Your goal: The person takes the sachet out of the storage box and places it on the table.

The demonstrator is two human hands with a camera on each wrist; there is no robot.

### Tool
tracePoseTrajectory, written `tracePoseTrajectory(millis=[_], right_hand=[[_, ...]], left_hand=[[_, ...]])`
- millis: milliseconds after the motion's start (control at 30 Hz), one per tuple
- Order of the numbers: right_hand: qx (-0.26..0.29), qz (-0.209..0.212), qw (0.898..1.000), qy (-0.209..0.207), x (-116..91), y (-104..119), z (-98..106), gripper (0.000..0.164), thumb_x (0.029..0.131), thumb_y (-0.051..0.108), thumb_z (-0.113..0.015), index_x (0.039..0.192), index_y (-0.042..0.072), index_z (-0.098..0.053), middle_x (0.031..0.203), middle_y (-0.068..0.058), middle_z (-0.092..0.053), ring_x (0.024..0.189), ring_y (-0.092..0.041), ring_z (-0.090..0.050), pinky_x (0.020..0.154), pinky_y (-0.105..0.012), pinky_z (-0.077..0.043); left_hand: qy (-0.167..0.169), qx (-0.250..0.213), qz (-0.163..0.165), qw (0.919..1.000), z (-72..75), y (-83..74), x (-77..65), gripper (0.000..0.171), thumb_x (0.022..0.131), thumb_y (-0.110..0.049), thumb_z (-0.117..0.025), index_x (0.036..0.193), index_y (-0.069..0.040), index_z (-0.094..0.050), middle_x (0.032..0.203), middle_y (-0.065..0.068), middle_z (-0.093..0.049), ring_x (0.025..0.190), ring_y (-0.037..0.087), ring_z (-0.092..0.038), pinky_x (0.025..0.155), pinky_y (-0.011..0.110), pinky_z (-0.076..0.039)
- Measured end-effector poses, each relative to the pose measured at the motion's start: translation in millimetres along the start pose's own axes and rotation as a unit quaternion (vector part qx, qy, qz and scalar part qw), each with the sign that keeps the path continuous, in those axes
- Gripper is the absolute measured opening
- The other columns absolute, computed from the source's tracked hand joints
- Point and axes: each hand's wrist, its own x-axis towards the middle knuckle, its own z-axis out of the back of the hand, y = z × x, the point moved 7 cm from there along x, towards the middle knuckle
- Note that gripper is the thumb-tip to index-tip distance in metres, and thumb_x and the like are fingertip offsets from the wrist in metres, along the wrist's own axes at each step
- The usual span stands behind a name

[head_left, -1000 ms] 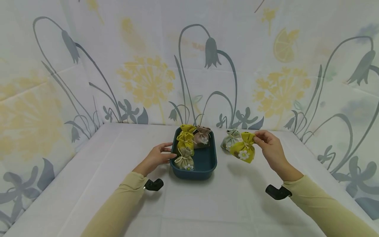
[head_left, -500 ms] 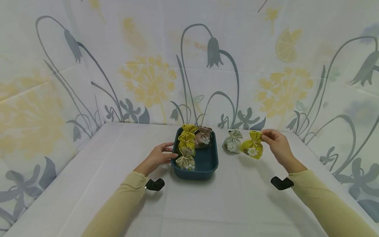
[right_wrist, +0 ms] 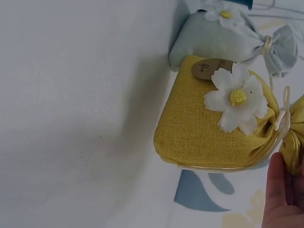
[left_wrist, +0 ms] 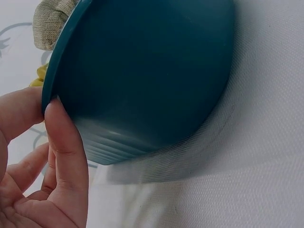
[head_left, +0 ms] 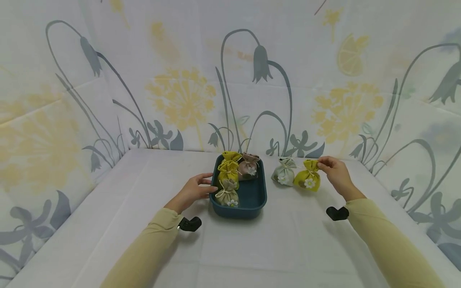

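A dark blue plastic bin (head_left: 237, 213) sits mid-table, with my left hand (head_left: 193, 189) pinching its left rim between thumb and fingers, thumb on the outer wall in the left wrist view. Inside it, two yellow pouches (head_left: 228, 172) line the left side, a beige pouch (head_left: 227, 195) is at the near left and a brownish-pink pouch (head_left: 248, 170) at the far right. My right hand (head_left: 336, 174) pinches the gathered neck of another yellow drawstring pouch (right_wrist: 209, 126), with a white flower and small brown tag. Right beside it stands a pale grey-green pouch (right_wrist: 213, 40).
White cloth covers the tabletop (head_left: 252, 252). A flower-printed fabric backdrop (head_left: 230, 80) rises behind and along both sides. A black wrist device (head_left: 189, 224) is on the left sleeve, another (head_left: 337, 213) on the right.
My right hand has moved right with the yellow pouch and lowered it from in front of the pale grey-green pouch to beside it. The left hand has kept its hold on the bin.
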Motion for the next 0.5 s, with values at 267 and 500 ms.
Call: tracePoseTrajectory(millis=[267,500], right_hand=[[0.006,-0.017,1.0,0.006,5,-13,-5,0.028,0.096,0.01,-0.052,0.111,-0.013,-0.055,0.088,0.007,-0.058,0.08,0.005,-0.05,0.073,-0.012,-0.041],[-0.021,-0.036,0.999,-0.019,2,-15,-1,0.033,0.094,0.016,-0.057,0.115,-0.01,-0.059,0.093,0.003,-0.061,0.079,0.007,-0.05,0.073,-0.015,-0.042]], left_hand=[[0.0,-0.002,0.002,1.0,-1.7,-2.2,-0.9,0.063,0.083,-0.012,-0.071,0.14,-0.014,-0.043,0.125,0.016,-0.048,0.099,0.024,-0.058,0.08,0.034,-0.052],[-0.002,-0.003,0.006,1.0,-0.8,-1.9,-1.2,0.061,0.084,-0.012,-0.071,0.139,-0.014,-0.044,0.126,0.017,-0.047,0.1,0.024,-0.058,0.081,0.034,-0.052]])
